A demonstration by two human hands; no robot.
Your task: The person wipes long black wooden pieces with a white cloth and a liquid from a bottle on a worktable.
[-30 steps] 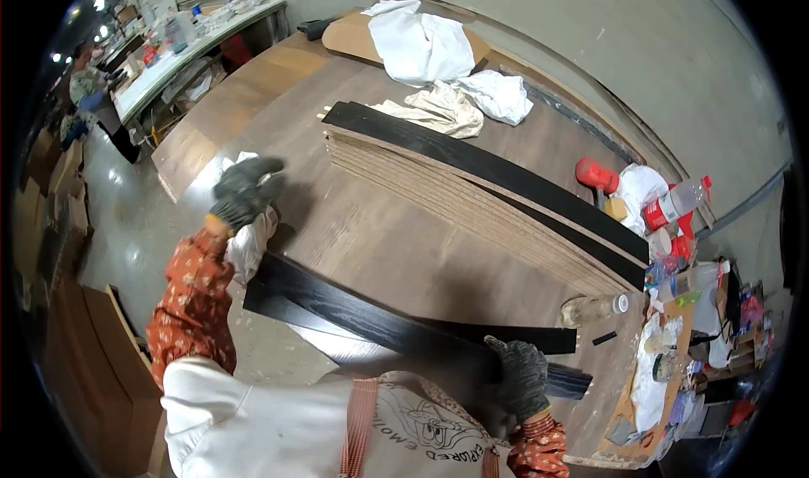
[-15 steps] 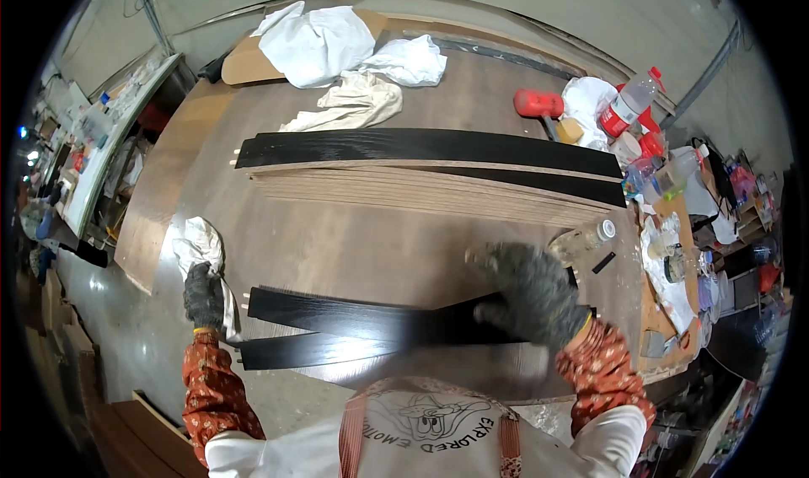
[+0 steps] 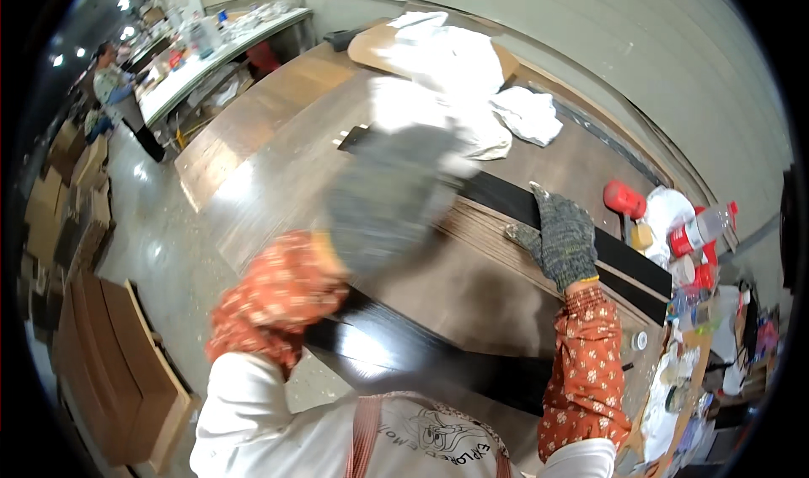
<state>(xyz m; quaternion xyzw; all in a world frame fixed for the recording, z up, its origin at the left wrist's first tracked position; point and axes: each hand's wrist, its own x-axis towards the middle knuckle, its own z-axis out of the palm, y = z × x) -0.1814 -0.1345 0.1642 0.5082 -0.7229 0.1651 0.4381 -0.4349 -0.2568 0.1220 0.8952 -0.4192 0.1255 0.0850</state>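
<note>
1 head-worn fisheye view looks down and forward from close above the worktable (image 3: 278, 174), reaching the wall (image 3: 590, 48) beyond and floor (image 3: 156, 225) at left.

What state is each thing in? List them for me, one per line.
Left hand: gloved, blurred; grip unclear.
Right hand: gloved, open, thumb spread, at the board stack.
Board stack: piled, black face up on top, partly covered by both hands.
Near black boards: lying down, shiny with glare.
White cloth at the back: crumpled.
Plastic bottle: red cap on.
Jar: white lid showing, body largely hidden.
</note>
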